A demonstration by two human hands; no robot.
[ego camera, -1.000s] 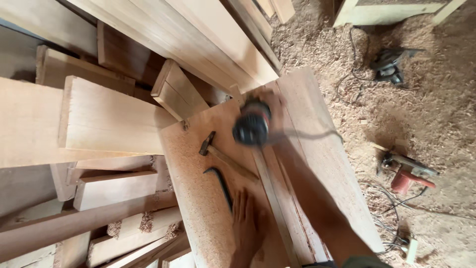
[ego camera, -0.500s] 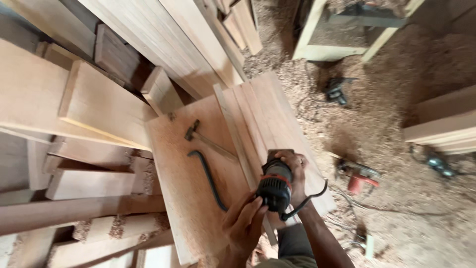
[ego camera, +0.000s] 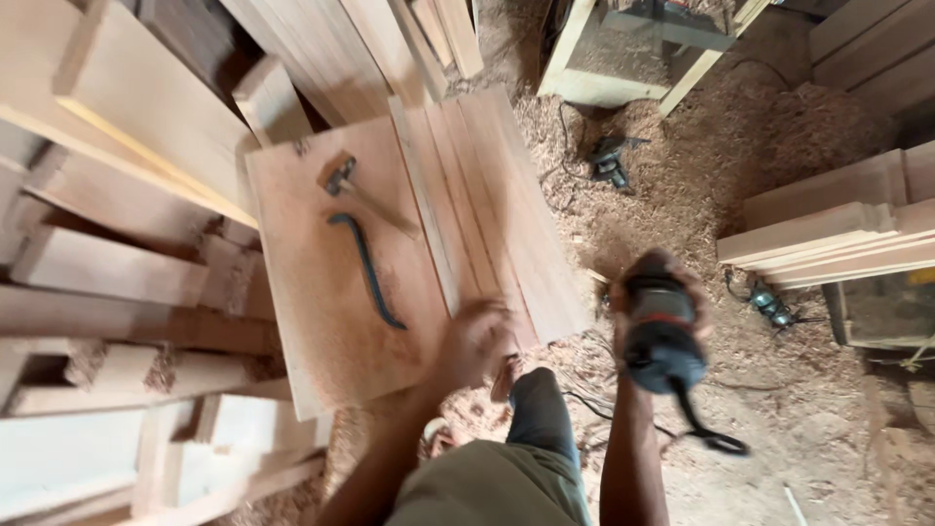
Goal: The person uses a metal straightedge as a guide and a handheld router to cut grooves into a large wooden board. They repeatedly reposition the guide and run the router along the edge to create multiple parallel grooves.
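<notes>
Head view. Right hand [ego camera: 672, 292] is clenched around a corded router [ego camera: 662, 336], held off the board's right edge over sawdust. Left hand [ego camera: 477, 341] is pressed flat on the grooved board [ego camera: 487, 205], gripping nothing. Risks judged: trailing cord [ego camera: 696, 429] snagging the leg; hammer [ego camera: 365, 200] and pry bar [ego camera: 365, 268] crowding the left half. Open room lies rightward.

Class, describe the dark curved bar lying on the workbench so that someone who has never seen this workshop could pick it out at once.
Start at the big flat board that serves as a bench top, dusted with sawdust. Near its middle, just below the hammer, lies the pry bar. Unlike the wooden-handled hammer, it is one thin dark metal rod, hooked at its upper end, running down toward the left hand.
</notes>
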